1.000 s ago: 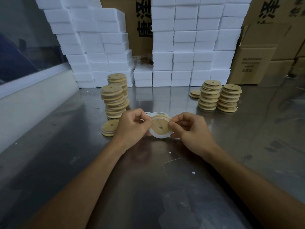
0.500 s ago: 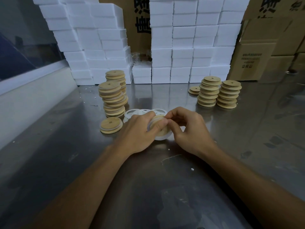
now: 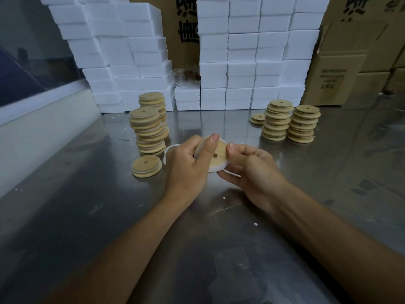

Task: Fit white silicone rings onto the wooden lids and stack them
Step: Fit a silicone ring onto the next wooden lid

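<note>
Lifted off the worktop (image 3: 92, 216) since the earlier frame, the wooden lid (image 3: 215, 153) now tilts toward the camera at centre, held clear of the steel. Left hand (image 3: 186, 165): grip closed on the lid, thumb across its face. Right hand (image 3: 254, 170): grip pinches the lid's rim at 3 o'clock, where the white silicone ring (image 3: 220, 168) shows along the lower edge. To seat the ring well, a judgement: turn the lid by degrees and press the band into its groove all round, checking for twists. Spare rings (image 3: 168, 150) lie just beyond the left hand. At 10 o'clock, one ringed lid (image 3: 146, 166) lies before the finished stacks (image 3: 148, 130); at 2 o'clock stand the bare-lid stacks (image 3: 289, 122). Farthest: white foam boxes (image 3: 241, 62) and cardboard cartons (image 3: 341, 77), whose large dark characters and small label are cut off or too blurred to read.
</note>
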`<action>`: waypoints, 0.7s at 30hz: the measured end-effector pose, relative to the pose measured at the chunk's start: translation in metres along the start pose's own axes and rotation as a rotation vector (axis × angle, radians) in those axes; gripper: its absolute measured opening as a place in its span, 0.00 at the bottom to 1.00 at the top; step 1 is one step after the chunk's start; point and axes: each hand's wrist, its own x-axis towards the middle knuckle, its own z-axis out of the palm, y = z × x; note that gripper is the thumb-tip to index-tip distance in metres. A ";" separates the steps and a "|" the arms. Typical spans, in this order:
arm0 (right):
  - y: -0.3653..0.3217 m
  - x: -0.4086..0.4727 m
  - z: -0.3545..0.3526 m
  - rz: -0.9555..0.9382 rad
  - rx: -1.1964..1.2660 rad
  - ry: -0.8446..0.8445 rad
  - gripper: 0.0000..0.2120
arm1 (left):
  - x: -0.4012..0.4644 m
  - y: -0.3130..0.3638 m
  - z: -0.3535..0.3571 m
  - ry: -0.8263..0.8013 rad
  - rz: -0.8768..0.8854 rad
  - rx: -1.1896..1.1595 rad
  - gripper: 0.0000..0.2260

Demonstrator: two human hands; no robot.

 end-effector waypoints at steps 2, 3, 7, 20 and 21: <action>-0.002 0.000 -0.001 -0.003 0.013 0.006 0.06 | 0.000 0.000 0.003 0.019 -0.049 -0.046 0.22; -0.002 0.000 0.000 -0.003 0.023 0.005 0.07 | 0.000 0.000 0.003 0.031 -0.067 -0.062 0.21; 0.003 0.000 0.004 0.063 0.081 0.008 0.08 | -0.005 -0.002 0.007 0.084 -0.113 -0.086 0.19; -0.003 0.002 -0.013 -0.620 -0.883 -0.076 0.03 | -0.009 -0.010 0.006 -0.419 -0.161 -0.180 0.13; -0.005 0.003 -0.016 -0.616 -0.912 -0.110 0.03 | -0.008 -0.012 0.004 -0.431 -0.137 -0.128 0.12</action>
